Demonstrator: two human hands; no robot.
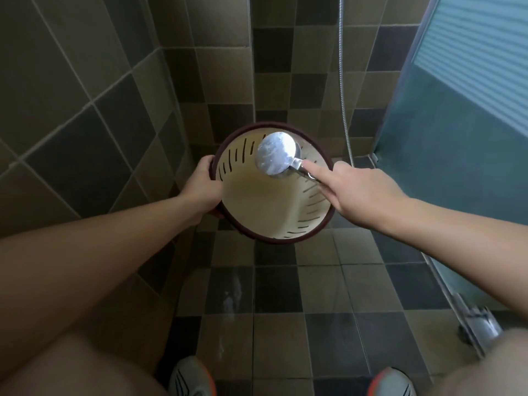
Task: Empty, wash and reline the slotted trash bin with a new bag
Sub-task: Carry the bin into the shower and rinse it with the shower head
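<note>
The slotted trash bin point(265, 207) is cream inside with a dark red rim and is tilted with its mouth facing me, held above the tiled floor. It holds no bag. My left hand point(203, 187) grips the bin's left rim. My right hand point(354, 190) grips the handle of a chrome shower head point(275, 158), index finger stretched along the handle. The shower head sits inside the bin's mouth at the upper part, its back toward me. Any water flow is hidden.
The metal shower hose point(343, 90) hangs down the back wall at the right. A frosted glass shower door point(457, 138) stands at the right with a metal bracket point(477, 324) at its base. Tiled walls close in on the left and back. My shoes point(191, 378) show at the bottom.
</note>
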